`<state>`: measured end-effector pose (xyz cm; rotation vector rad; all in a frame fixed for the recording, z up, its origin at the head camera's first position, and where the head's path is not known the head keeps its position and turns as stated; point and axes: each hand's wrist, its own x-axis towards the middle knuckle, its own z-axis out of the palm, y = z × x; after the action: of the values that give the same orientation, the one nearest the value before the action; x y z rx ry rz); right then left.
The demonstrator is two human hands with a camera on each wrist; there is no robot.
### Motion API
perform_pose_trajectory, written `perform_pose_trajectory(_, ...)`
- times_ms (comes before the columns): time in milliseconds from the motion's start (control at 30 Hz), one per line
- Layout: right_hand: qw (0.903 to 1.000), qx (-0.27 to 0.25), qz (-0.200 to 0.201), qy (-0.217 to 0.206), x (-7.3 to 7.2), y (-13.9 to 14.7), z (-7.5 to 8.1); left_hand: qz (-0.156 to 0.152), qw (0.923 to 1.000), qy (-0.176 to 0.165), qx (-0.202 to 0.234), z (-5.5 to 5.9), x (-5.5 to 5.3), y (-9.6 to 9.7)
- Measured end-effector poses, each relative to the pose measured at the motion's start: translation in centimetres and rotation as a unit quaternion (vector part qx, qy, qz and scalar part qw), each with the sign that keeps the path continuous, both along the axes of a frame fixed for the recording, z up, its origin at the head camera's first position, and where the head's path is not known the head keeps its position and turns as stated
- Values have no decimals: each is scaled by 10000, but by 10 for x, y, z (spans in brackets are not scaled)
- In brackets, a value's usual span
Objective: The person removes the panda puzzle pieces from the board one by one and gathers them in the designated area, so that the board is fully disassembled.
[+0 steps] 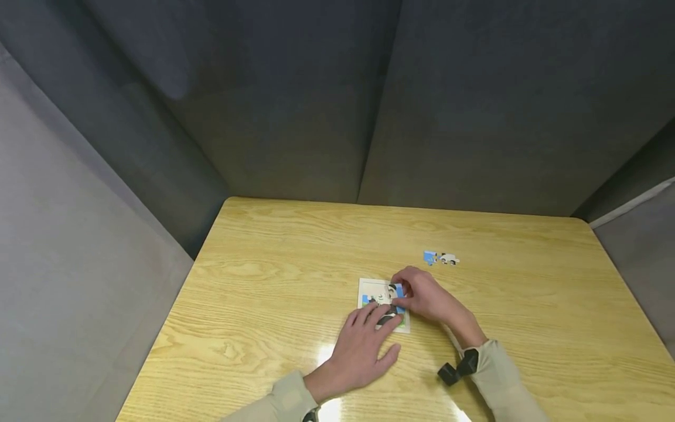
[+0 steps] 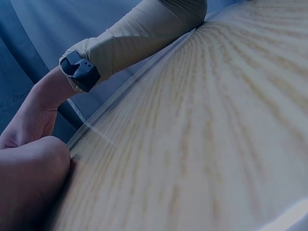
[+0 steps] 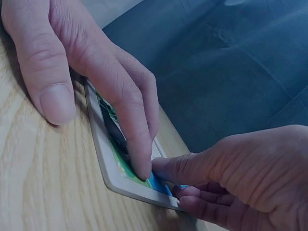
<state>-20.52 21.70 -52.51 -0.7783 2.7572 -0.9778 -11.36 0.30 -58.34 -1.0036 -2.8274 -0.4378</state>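
Resting on the panda puzzle (image 1: 377, 289) at lower centre, the left hand (image 1: 361, 351) has fingers extended; the right hand (image 1: 428, 296) pinches a blue piece (image 1: 399, 290).

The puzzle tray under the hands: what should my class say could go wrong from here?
The left hand, resting on the tray, might shift it. The blue piece by the right hand could end up crooked. The loose pieces, lying just beyond, might get knocked.
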Motion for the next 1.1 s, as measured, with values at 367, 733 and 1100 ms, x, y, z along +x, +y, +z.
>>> perform_pose_trajectory(367, 9991, 12, 196, -389, -1, 9, 4, 38, 10000, -19, -69, -2, -1, 1)
perform_pose_trajectory(733, 9991, 2, 354, -240, -2, 8, 3, 41, 9999, 120, -2, 0, 0, 0)
perform_pose_trajectory(1100, 9988, -190, 267, -375, -8, 10, -13, 0, 9998, 194, 71, 1, -1, 0)
